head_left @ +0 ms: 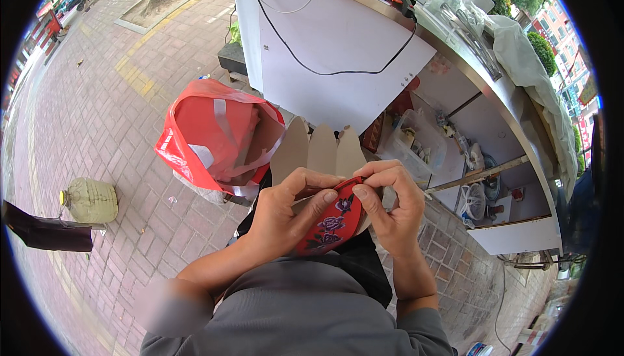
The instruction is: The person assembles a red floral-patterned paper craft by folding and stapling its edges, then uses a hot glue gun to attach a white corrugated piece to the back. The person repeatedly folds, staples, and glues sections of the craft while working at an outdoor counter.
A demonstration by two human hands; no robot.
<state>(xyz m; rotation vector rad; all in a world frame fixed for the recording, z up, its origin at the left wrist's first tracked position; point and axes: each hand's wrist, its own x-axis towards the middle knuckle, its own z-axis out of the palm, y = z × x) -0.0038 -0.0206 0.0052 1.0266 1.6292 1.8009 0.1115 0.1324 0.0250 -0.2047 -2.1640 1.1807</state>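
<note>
A red embroidered fabric piece [336, 222] with purple flowers and a dark edge is held over my lap. My left hand [302, 202] pinches its upper left edge between thumb and fingers. At its top corner, my right hand [390, 197] grips the edge between thumb and index finger. Whether a needle or thread is between the fingers cannot be told. Behind the hands lie several beige pointed pieces [322, 151], like card or insole blanks, partly covered by the hands. A large red plastic bag [195, 127] stands open to the left of them.
A white counter [321, 54] with a metal edge curves ahead and right, with a black cable [312, 69] hanging down it. A clear plastic box [419, 141] sits on its lower shelf. On the brick paving at left stands a plastic jug of yellowish liquid [92, 200].
</note>
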